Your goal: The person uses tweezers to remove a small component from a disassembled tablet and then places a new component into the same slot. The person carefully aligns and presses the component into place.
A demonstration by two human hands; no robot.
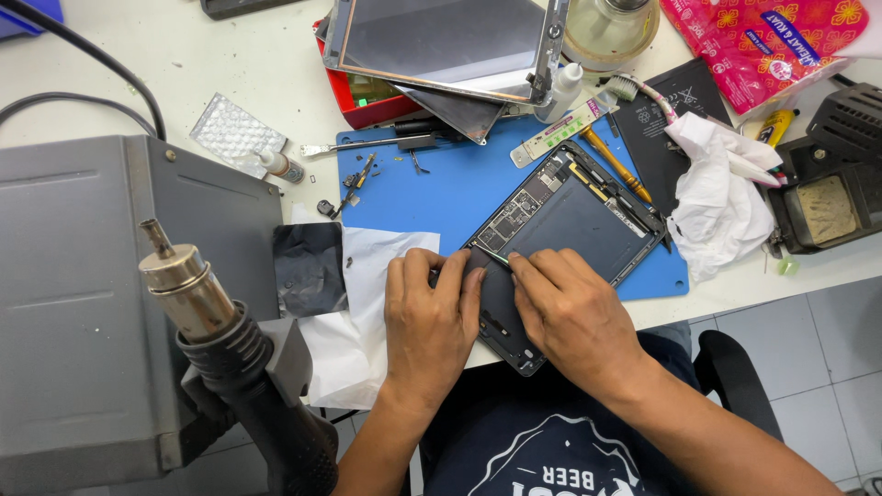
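Nearest, the left hand (429,317) presses flat on the opened dark-grey tablet shell (560,220) (circuit boards exposed along its edge), right hand (571,312) pinching a thin green-tipped tool (497,258); it lies tilted on the blue mat (459,184) on the white table (266,64).

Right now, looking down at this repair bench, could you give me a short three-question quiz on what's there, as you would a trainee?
1. True or false: both hands rest on the opened tablet.
2. What stands at the near left of the bench? A) a hot-air gun B) a kettle C) a drill
3. What colour is the work mat under the tablet?

Key
1. True: the left hand and the right hand both press at the tablet's near end, fingers almost meeting.
2. A, with its metal nozzle pointing up.
3. Blue, with a crumpled white tissue at its right edge.
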